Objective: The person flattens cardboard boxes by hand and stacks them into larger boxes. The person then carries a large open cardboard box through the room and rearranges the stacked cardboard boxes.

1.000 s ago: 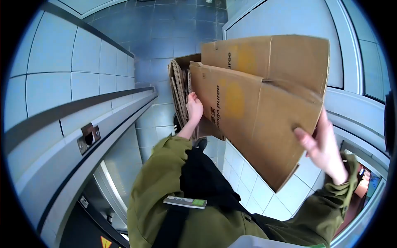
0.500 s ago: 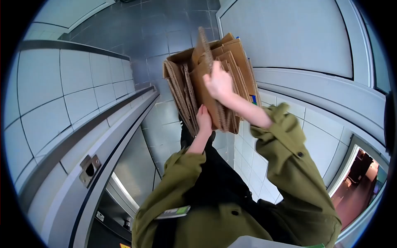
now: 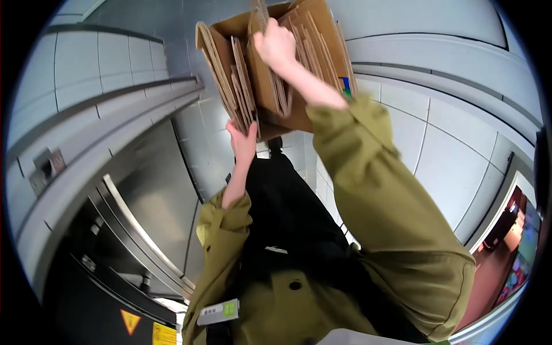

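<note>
- Grey floor tiles (image 3: 192, 123) and a white-tiled wall (image 3: 80, 63) enclose a narrow space; a shiny metal panel (image 3: 149, 201) stands at the left, and a yellow warning triangle (image 3: 130, 322) shows at the lower left.
- The cardboard box (image 3: 296, 118) is open at the top, ahead of the person and just beyond a dark shoe (image 3: 276, 146). Whether it rests wholly on the floor, I cannot tell.
- Flattened sheets (image 3: 240, 86) stand on edge along its left side, and more upright pieces (image 3: 313, 52) crowd its right side. A small blue and green patch (image 3: 345, 85) shows near the right wall.
- The right hand (image 3: 277, 45) is clenched on the upper part of a folded cardboard piece (image 3: 280, 95), which stands between the two groups.
- The left hand (image 3: 243, 140) is at the box's near left corner, thumb and fingers spread about the sheet ends; how firmly it presses, I cannot tell.
- The folded piece could snag or buckle if its lower edge catches on a neighbouring layer.
- A hard push to one side could tip the box, since only the left hand is there to steady it.
- Fingers could be pinched if the left-hand sheets shift together.
</note>
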`<state>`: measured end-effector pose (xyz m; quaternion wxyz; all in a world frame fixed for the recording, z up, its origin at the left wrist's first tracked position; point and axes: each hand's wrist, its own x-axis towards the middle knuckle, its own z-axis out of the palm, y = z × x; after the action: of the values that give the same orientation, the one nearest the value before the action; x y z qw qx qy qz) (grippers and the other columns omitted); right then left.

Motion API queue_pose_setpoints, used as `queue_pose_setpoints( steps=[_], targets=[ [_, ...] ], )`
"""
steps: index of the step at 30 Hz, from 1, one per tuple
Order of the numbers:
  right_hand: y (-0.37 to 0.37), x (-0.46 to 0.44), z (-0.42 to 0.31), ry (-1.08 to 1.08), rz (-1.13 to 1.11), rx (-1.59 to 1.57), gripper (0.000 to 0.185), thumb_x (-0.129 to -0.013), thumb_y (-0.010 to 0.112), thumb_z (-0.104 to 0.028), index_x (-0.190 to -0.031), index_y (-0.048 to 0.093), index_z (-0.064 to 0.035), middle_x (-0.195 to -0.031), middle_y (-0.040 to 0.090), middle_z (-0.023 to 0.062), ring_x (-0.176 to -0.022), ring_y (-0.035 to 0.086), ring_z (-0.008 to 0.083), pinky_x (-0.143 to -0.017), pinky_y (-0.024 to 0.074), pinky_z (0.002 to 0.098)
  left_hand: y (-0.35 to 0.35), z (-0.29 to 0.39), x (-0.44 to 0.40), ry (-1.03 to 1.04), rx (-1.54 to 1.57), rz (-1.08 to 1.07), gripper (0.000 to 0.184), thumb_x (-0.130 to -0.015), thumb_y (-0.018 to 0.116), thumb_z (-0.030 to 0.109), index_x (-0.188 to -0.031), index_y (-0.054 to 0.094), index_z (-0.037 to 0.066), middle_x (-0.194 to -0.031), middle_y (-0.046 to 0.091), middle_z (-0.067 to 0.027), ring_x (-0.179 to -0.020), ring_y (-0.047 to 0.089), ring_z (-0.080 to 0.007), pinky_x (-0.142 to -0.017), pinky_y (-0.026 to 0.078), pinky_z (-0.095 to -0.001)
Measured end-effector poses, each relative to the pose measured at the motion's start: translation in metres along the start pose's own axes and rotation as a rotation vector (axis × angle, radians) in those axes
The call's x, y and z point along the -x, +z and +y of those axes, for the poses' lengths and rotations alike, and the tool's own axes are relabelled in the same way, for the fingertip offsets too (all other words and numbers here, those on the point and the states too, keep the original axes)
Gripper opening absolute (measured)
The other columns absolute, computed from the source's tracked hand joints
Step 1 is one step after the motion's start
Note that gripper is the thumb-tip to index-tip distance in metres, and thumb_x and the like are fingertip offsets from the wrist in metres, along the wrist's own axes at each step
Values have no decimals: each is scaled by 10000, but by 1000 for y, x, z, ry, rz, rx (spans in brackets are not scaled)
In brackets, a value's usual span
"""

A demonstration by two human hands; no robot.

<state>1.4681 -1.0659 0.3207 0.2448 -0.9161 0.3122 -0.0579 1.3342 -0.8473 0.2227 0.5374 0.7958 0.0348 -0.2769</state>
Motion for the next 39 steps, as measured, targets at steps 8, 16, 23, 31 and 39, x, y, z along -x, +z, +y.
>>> queue_pose_setpoints(
  steps=[8,16,23,31,39],
  targets=[
    [-2,100,-7,-169,186,-241,391,-685,513,-127,-992,404,91,-728,552,240,-567,551,375,-523,449,455,25,24,-13,206,-608,198,796,-715,547,114,-1306,20,40,-1032,471,-265,-691,534,-403,-590,447,-430],
    [-21,81,24,-61,123,-116,405,-731,499,-222,-1001,441,75,-726,566,249,-703,559,387,-671,439,450,8,10,-2,38,-23,-45,798,-731,562,125,-1313,22,46,-1268,299,-211,-1096,395,-337,-918,307,-376],
    [-55,141,8,-348,324,-297,431,-768,497,-167,-1122,380,48,-1102,443,229,-1037,412,334,-859,333,399,-29,-35,122,-281,432,206,307,-798,493,92,-1087,439,2,-1023,503,-108,-940,501,-179,-799,400,-275],
    [64,305,143,-502,-229,230,341,-638,567,-68,-957,480,17,-967,521,113,-863,520,259,-668,441,331,-64,-152,289,-842,436,349,193,-826,460,96,-990,490,-2,-808,562,-72,-696,549,-122,-595,437,-221],
    [177,252,173,-752,-864,931,162,-704,488,-138,-758,634,-92,-755,615,79,-672,603,224,-594,478,332,-86,-211,374,-767,302,319,221,-848,433,118,-1020,499,-5,-826,577,-82,-694,558,-119,-607,431,-213]
  ],
)
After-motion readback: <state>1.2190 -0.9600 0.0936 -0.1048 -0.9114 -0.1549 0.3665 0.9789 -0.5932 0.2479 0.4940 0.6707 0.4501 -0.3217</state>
